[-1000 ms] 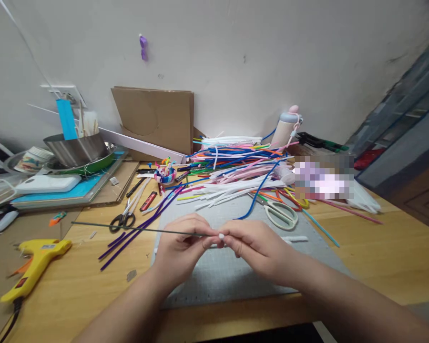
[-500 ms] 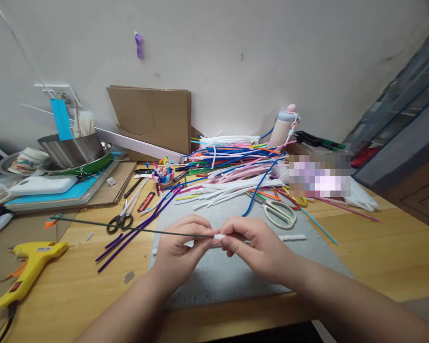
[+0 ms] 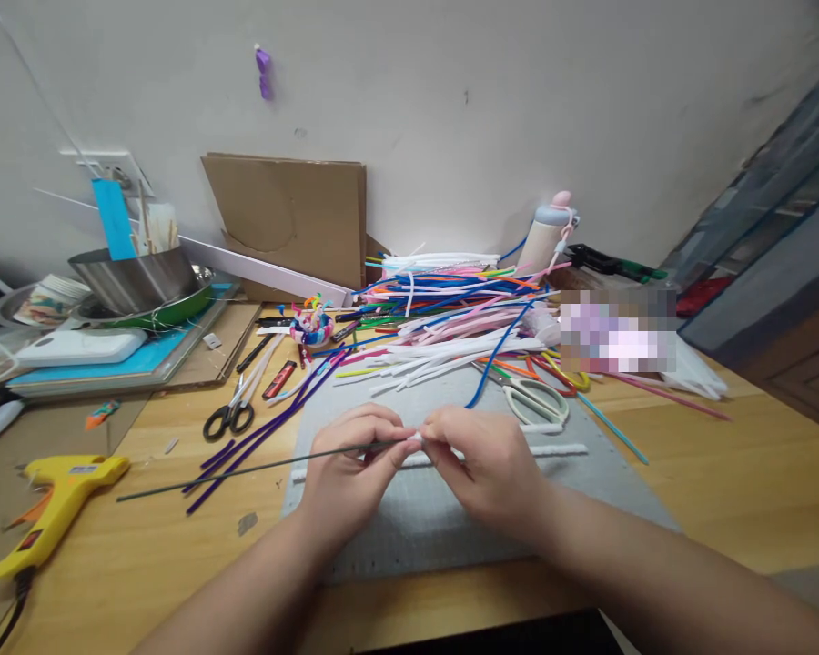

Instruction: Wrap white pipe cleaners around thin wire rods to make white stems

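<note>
Meeting above the grey mat [image 3: 450,537], left hand [image 3: 351,466] and right hand [image 3: 495,464] both pinch tight: the dark green stem [image 3: 246,471] stretches leftward from the left's fingertips (clearly the nearer hand), the right's gripping its white tip [image 3: 417,437].

Both hands [image 3: 355,464] [image 3: 488,464] pinching, close together

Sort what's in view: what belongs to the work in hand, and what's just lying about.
Seems part of the work:
dark green stick, held
white bit, pinched, mostly hidden
grey mat, underneath

Seems just lying about:
yellow glue gun
black-handled scissors
cardboard
bottle
</note>
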A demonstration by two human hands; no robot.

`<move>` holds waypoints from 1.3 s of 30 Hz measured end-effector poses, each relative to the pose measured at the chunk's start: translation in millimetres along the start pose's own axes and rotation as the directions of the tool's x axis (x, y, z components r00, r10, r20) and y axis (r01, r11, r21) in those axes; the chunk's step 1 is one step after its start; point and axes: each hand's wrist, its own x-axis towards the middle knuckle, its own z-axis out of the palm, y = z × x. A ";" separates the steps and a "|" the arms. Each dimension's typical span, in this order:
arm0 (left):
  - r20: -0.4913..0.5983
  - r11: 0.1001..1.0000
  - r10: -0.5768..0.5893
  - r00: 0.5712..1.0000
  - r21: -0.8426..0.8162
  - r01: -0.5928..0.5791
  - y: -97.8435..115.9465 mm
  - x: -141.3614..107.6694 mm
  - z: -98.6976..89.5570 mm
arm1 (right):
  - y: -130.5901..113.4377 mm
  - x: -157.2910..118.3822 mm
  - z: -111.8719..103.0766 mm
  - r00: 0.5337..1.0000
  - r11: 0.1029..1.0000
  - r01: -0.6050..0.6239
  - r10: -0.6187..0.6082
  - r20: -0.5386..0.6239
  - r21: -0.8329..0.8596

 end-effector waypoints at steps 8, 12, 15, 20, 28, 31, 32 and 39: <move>0.039 0.991 0.130 0.991 -0.044 -0.128 -0.7 2.5 -8.5 | -4.8 9.0 -14.2 0.967 0.963 -0.056 -0.013 0.256 0.262; -0.043 0.993 0.097 0.994 -0.056 -0.100 -0.4 2.1 -7.4 | -4.0 8.6 -11.1 0.976 0.940 -0.074 0.000 0.218 0.334; -0.045 0.992 0.106 0.993 -0.063 -0.109 0.4 2.3 -6.3 | -5.4 8.4 -10.8 0.987 0.942 -0.040 -0.014 0.158 0.334; -0.034 0.989 0.142 0.989 -0.046 -0.144 3.5 2.0 -6.0 | -8.3 6.7 -11.1 0.999 0.952 -0.003 -0.013 0.049 0.307; -0.005 0.986 0.154 0.988 -0.064 -0.154 4.0 -1.3 -2.1 | -0.3 -1.2 1.0 0.995 0.961 0.054 -0.028 -0.101 0.270; -0.003 0.989 0.142 0.990 -0.052 -0.142 3.8 -2.0 -0.8 | 0.6 -1.9 2.7 0.989 0.978 0.081 -0.055 -0.135 0.193; -0.002 0.990 0.134 0.991 -0.042 -0.134 4.1 -2.0 -0.9 | 0.1 -1.4 1.8 0.988 0.983 0.087 -0.065 -0.139 0.160; 0.057 0.980 0.198 0.979 -0.017 -0.197 9.8 2.3 -8.4 | -5.7 9.0 -15.8 0.983 0.976 0.058 -0.092 0.158 0.212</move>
